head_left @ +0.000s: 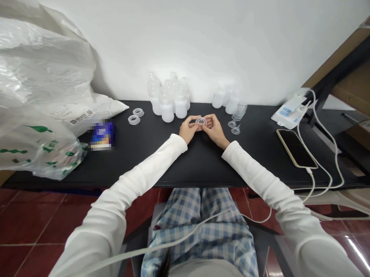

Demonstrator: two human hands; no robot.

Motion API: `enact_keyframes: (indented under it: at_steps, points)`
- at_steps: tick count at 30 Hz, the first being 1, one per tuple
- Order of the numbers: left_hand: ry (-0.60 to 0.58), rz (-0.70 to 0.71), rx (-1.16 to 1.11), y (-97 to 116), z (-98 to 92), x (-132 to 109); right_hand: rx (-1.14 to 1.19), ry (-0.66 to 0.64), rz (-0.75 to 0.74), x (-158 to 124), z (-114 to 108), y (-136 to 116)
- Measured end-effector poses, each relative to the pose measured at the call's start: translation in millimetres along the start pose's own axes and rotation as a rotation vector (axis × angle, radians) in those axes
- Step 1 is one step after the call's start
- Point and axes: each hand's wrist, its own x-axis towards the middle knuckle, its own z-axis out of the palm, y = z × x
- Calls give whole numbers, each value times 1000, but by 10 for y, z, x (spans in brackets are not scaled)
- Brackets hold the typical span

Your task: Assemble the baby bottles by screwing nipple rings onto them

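Observation:
Over the black table, my left hand [188,130] and my right hand [215,131] meet around a translucent bottle collar ring [201,120]. Fingers and thumbs of both hands close on its rim; whether a nipple sits inside it I cannot make out. Right of my right hand lie two clear bottle nipples [235,130], beside a stack of clear domed caps [240,111]. White baby bottles [167,110] with clear domed tops stand upright beyond my left hand. Several small white bottles without domes [219,97] stand at the back right. Two loose collar rings [134,119] lie to the left.
Large white plastic bags [36,60] fill the left end of the black table [136,158]. A blue packet [102,135] lies beside them. On the right are a phone [296,148] on a white cable, a power strip [291,112] and a shelf with cardboard boxes [357,82].

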Motion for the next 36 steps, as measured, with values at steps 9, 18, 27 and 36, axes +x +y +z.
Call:
enact_keyframes:
  at_steps: [9,18,27,36]
  points:
    - [-38,-15,-61,-11,13,8,51,13,-4,-5,-21,-66]
    - [0,-15,-29,-16,-11,6,17,5,-60,-7,-24,-133]
    - [8,-14,28,27,2,-32,-51,45,-86,-68,14,-222]
    - [-31,-26,14,35,-1,-13,-80,38,-32,-45,-41,-210]
